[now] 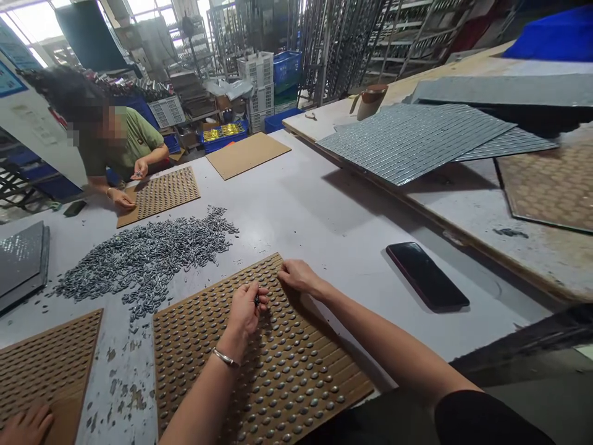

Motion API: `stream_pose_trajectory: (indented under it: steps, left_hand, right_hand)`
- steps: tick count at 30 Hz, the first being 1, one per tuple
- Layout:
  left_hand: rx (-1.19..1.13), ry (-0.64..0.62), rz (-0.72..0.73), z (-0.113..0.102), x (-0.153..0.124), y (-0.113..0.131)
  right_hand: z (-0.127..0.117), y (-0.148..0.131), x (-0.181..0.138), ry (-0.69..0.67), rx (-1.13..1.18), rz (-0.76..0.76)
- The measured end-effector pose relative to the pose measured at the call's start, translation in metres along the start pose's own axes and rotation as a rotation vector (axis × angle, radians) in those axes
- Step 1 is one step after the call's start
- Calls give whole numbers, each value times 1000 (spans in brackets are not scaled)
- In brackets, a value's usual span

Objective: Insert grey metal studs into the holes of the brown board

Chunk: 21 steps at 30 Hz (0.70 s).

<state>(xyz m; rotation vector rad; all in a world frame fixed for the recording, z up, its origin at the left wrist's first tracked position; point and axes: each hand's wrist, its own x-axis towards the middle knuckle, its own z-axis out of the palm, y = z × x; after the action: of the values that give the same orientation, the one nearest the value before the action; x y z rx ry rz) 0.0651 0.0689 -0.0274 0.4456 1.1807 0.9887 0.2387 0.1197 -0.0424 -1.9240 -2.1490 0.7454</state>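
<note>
A brown board (343,364) with rows of small shiny oval metallic pieces lies in front of me. Over its middle, my left hand (245,309), with a silver bangle on the wrist, is curled around a few dark oval pieces (256,300). My right hand (299,275) is at the board's far right corner, fingers pinched together and pointing down at the surface; whatever is between the fingertips is hidden. Bare grooved strips show along the board's right side. Beyond the board spreads a large heap of loose oval pieces (157,256).
Across the table (319,198) a person in a green shirt (136,133) works on a similar board (171,191). Another person's hand (30,423) rests on a board at lower left. A phone (426,275) lies right; grey ribbed sheets (417,136) overhang the adjoining table's edge.
</note>
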Motion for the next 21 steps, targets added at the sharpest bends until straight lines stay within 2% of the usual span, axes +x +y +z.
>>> stream_pose_trajectory:
  steps: [6, 10, 13, 16, 18, 21]
  left_hand:
    - [-37, 4, -14, 4, 1, -3]
    - [-43, -10, -23, 8, -6, -3]
    - [-45, -106, -55, 11, -9, -4]
    - [-18, -200, -87, 15, -9, -8]
    - [18, -211, -73, 18, -8, -12]
    - [64, -234, -50, 23, -10, -16]
  right_hand:
    - [-1, 0, 4, 28, -8, -6]
    - [-2, -2, -10, 147, 152, 11]
    - [-3, -3, -31, 245, 389, -147]
    - [-4, -4, -53, 252, 477, -379]
    - [-3, -5, -63, 242, 453, -435]
    - [-2, -3, -70, 224, 424, -434]
